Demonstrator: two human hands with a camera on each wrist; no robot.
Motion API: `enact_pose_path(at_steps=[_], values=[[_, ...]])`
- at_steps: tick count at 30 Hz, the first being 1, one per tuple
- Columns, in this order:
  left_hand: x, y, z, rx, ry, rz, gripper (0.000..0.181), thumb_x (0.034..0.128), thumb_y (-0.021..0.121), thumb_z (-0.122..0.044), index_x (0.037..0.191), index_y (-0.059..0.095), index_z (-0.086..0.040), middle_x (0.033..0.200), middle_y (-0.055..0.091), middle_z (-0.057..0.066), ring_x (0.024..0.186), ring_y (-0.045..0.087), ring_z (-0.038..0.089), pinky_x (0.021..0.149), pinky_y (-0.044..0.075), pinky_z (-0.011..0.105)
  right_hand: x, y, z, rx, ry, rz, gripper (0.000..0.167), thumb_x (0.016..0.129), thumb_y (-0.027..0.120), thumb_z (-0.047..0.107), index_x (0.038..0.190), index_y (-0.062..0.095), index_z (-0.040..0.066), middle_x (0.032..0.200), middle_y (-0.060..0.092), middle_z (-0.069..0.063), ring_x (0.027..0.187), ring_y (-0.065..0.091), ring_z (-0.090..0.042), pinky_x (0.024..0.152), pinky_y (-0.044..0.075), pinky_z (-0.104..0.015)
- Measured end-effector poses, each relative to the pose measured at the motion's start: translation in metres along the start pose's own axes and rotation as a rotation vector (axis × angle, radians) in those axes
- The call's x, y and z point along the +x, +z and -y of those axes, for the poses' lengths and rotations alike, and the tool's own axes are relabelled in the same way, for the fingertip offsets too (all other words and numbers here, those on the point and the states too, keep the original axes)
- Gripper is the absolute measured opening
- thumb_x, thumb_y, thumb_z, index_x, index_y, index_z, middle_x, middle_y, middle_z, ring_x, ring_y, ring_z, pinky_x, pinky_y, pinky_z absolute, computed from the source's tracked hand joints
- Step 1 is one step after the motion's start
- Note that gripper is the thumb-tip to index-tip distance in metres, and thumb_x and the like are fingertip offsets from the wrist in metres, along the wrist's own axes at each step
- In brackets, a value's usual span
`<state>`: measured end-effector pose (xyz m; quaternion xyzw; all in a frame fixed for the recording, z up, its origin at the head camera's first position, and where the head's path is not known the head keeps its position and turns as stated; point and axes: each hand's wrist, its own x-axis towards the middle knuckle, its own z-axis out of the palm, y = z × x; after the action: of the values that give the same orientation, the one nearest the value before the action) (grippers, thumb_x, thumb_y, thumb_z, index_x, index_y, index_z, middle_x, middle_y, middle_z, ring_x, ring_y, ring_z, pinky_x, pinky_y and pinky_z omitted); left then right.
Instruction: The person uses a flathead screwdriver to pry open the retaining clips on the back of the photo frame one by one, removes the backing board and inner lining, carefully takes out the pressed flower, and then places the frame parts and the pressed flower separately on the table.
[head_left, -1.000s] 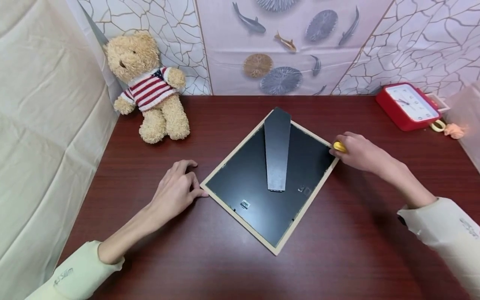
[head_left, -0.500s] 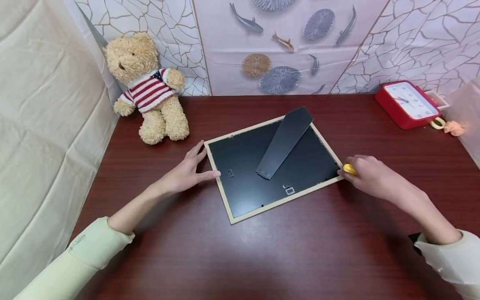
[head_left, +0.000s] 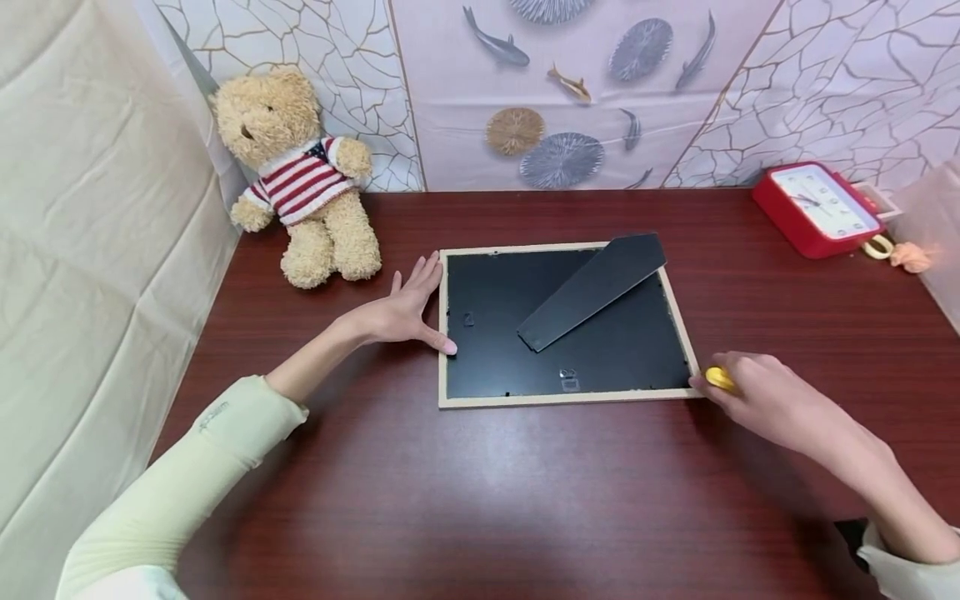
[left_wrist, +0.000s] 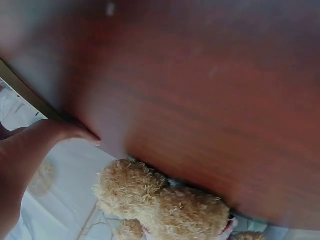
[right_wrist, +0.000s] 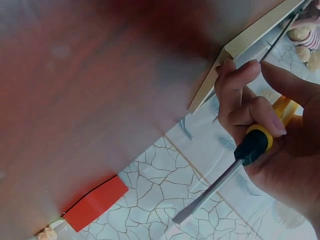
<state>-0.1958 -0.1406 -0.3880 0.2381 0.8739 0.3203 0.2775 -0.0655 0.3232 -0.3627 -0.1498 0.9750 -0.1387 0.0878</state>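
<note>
Lettering on the left sleeve (head_left: 247, 421) and numerals on the red clock (head_left: 819, 208) too small to read reliably. Picture frame (head_left: 611, 354) lies back side up on the table (head_left: 487, 508), between the hands: left hand (head_left: 401, 315) unclenched, fingers extended at its left edge, thumb over the rim; right hand (head_left: 772, 402) grasps a yellow-and-black screwdriver (right_wrist: 252, 145), fingertips at the frame's near right corner.
</note>
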Motion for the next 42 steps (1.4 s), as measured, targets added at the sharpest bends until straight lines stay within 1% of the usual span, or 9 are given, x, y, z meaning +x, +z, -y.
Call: enact_pose_path(at_steps=[5, 10, 12, 14, 19, 21, 26, 33, 42], values=[[0.014, -0.006, 0.003, 0.093, -0.01, 0.012, 0.142, 0.0858, 0.095, -0.041, 0.175, -0.008, -0.002, 0.183, -0.021, 0.013, 0.169, -0.025, 0.033, 0.13, -0.017, 0.068, -0.013, -0.013, 0.004, 0.065, -0.043, -0.11, 0.018, 0.088, 0.086, 0.0, 0.096, 0.07, -0.002, 0.09, 0.06, -0.007, 0.076, 0.055, -0.015, 0.066, 0.045, -0.026], [0.018, -0.009, 0.006, 0.122, -0.016, -0.008, 0.141, 0.0851, 0.096, -0.036, 0.176, -0.007, -0.006, 0.185, -0.013, 0.012, 0.17, -0.021, 0.031, 0.131, -0.016, 0.067, -0.012, -0.036, 0.032, 0.463, -0.058, -0.536, 0.025, 0.1, 0.073, -0.006, 0.125, 0.074, -0.003, 0.108, 0.077, 0.007, 0.083, 0.07, -0.001, 0.072, 0.049, -0.009], [0.022, -0.008, 0.013, 0.149, -0.026, -0.015, 0.141, 0.0853, 0.096, -0.036, 0.177, -0.008, -0.01, 0.185, -0.012, 0.011, 0.17, -0.021, 0.03, 0.132, -0.015, 0.066, -0.005, -0.042, 0.046, 0.644, -0.083, -0.647, 0.023, 0.107, 0.063, -0.002, 0.127, 0.073, -0.008, 0.109, 0.08, 0.009, 0.09, 0.075, -0.003, 0.074, 0.053, -0.01], [0.026, -0.007, 0.019, 0.183, -0.038, -0.015, 0.14, 0.0856, 0.096, -0.038, 0.177, -0.006, -0.013, 0.186, -0.011, 0.008, 0.17, -0.021, 0.028, 0.132, -0.015, 0.065, 0.002, -0.044, 0.056, 0.71, -0.098, -0.693, 0.024, 0.11, 0.057, 0.003, 0.12, 0.076, -0.009, 0.108, 0.08, 0.007, 0.096, 0.075, -0.007, 0.074, 0.052, -0.012], [0.036, -0.006, 0.021, 0.247, -0.052, 0.022, 0.14, 0.0858, 0.095, -0.046, 0.177, -0.006, -0.015, 0.185, -0.014, 0.007, 0.17, -0.022, 0.029, 0.132, -0.013, 0.067, 0.022, -0.038, 0.069, 0.719, -0.084, -0.602, 0.033, 0.114, 0.054, 0.013, 0.103, 0.081, -0.002, 0.092, 0.076, 0.007, 0.073, 0.065, -0.008, 0.057, 0.047, -0.018], [0.037, -0.007, 0.019, 0.266, -0.067, 0.041, 0.14, 0.0864, 0.094, -0.048, 0.177, -0.009, -0.015, 0.185, -0.016, 0.007, 0.169, -0.024, 0.029, 0.132, -0.012, 0.067, 0.034, -0.032, 0.073, 0.811, -0.159, -0.548, 0.028, 0.113, 0.057, 0.008, 0.103, 0.08, -0.005, 0.089, 0.075, 0.003, 0.064, 0.064, -0.01, 0.056, 0.05, -0.019], [0.033, -0.006, 0.016, 0.299, -0.08, 0.069, 0.141, 0.0891, 0.09, -0.053, 0.175, -0.014, -0.014, 0.184, -0.021, 0.008, 0.168, -0.027, 0.03, 0.13, -0.014, 0.072, 0.067, -0.014, 0.087, 1.133, -0.347, -0.411, 0.014, 0.102, 0.069, -0.01, 0.112, 0.076, -0.015, 0.096, 0.078, -0.011, 0.069, 0.074, -0.017, 0.067, 0.061, -0.022], [0.031, 0.001, 0.015, 0.327, -0.091, 0.085, 0.141, 0.09, 0.087, -0.059, 0.174, -0.017, -0.015, 0.183, -0.024, 0.007, 0.167, -0.03, 0.029, 0.127, -0.015, 0.076, 0.101, 0.004, 0.105, 1.189, -0.219, -0.274, 0.026, 0.095, 0.082, -0.004, 0.119, 0.076, -0.012, 0.104, 0.079, -0.01, 0.08, 0.079, -0.018, 0.08, 0.066, -0.027], [0.03, 0.0, 0.013, 0.322, -0.081, 0.071, 0.14, 0.0906, 0.086, -0.059, 0.175, -0.018, -0.015, 0.183, -0.024, 0.006, 0.167, -0.03, 0.028, 0.127, -0.017, 0.075, 0.133, 0.016, 0.12, 1.254, -0.048, -0.121, 0.033, 0.099, 0.08, 0.004, 0.127, 0.073, -0.014, 0.101, 0.084, -0.012, 0.085, 0.081, -0.014, 0.09, 0.065, -0.029]])
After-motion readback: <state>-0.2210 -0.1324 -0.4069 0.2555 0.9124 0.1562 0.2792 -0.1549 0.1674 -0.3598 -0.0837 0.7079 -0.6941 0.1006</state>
